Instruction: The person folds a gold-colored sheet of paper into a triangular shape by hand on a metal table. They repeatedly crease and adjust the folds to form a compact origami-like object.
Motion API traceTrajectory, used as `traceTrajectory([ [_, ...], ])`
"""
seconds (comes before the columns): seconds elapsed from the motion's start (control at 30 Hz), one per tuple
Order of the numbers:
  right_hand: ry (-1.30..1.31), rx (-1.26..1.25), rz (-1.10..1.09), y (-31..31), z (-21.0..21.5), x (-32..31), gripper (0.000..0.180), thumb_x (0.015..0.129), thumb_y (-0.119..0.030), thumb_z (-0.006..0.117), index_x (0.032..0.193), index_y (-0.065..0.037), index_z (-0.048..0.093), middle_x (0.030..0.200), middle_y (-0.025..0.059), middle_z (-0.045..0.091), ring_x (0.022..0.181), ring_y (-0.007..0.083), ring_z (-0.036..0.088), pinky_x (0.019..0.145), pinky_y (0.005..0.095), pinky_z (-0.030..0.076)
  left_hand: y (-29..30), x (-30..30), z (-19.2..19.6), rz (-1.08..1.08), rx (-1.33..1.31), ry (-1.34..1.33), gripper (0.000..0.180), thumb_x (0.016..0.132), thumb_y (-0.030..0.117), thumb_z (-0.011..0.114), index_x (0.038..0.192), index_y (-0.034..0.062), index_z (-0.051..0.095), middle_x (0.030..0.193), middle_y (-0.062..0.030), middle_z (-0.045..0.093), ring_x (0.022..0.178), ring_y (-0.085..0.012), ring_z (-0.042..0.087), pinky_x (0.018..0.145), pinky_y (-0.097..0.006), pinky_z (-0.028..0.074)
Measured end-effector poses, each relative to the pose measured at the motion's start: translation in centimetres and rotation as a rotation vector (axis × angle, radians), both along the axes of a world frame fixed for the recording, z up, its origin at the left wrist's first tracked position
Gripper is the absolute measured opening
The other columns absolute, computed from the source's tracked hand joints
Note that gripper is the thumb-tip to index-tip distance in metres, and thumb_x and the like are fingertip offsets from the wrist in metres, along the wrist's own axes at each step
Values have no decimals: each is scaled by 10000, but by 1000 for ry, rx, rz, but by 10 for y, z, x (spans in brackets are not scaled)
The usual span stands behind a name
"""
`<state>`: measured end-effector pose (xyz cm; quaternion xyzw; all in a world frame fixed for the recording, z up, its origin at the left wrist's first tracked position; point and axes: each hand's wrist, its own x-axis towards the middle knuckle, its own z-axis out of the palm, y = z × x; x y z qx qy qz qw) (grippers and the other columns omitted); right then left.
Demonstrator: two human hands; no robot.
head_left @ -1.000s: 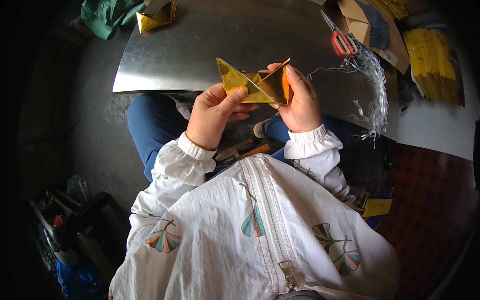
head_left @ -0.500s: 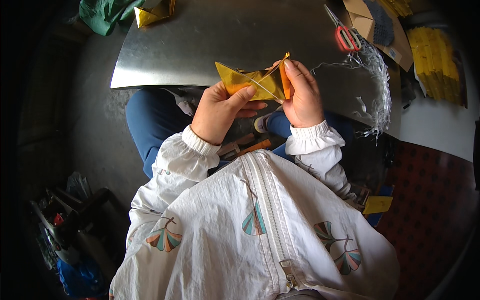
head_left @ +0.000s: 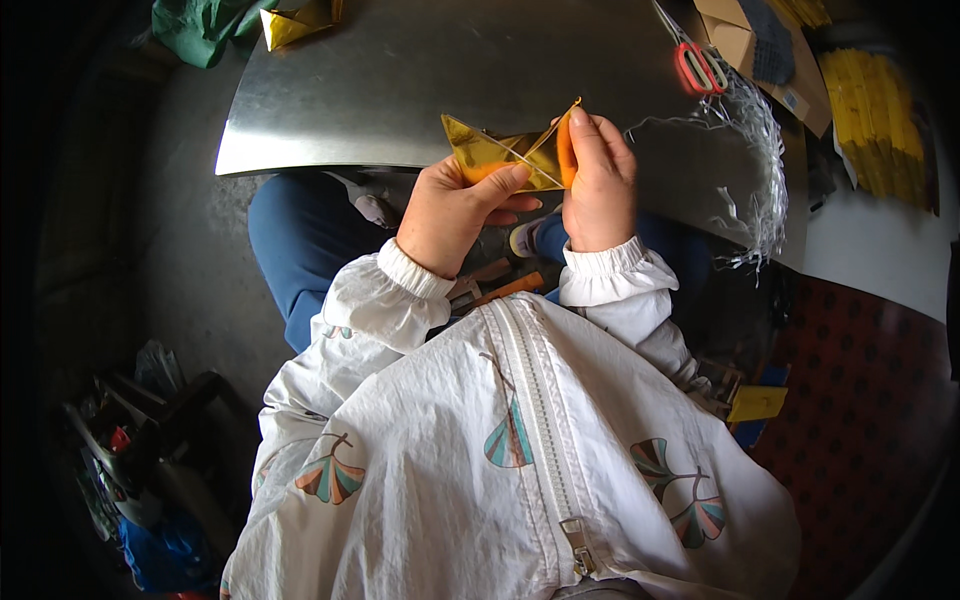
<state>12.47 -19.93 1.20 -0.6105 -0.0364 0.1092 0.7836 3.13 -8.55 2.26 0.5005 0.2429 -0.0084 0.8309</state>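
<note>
Between my hands, above the near edge of the metal table, is a folded gold foil paper ingot with pointed ends. A thin pale line, like a string or a crease, crosses its face. My left hand grips its lower left part, the thumb pressed on the face and the fingers mostly behind. My right hand pinches the upright right end near its tip, where the orange underside shows. The fingertips behind the paper are hidden.
Red-handled scissors lie at the table's right, beside a bundle of white plastic strands. Behind them are a cardboard box and stacked yellow paper. Another gold folded piece sits far left, near a green bag.
Both hands have shifted slightly. The left hand has moved a little right, closer to the right hand, and the ingot's right end leans more inward.
</note>
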Motion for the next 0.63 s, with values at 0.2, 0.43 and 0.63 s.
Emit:
traceTrajectory([
  [0.2,-237,-286,-5,0,-10,6,312,982,-231,563,786,10,585,636,18,559,590,74,479,526,259,396,-1,1,-5,-4,113,1,207,925,159,671,1072,13,660,976,-65,720,790,-146,706,652,-228,511],
  [0.43,-402,-468,-35,8,-26,14,286,958,-196,580,765,14,586,604,93,587,532,174,545,503,314,425,7,5,-16,33,105,66,217,919,155,674,1076,7,651,974,-59,720,774,-136,703,622,-226,493],
  [0.63,-566,-609,-110,24,-34,29,274,941,-198,595,758,5,591,592,130,606,510,261,596,485,361,435,28,0,-44,307,842,-2,307,907,224,685,1155,49,641,1052,-138,711,815,-247,721,803,-243,547],
])
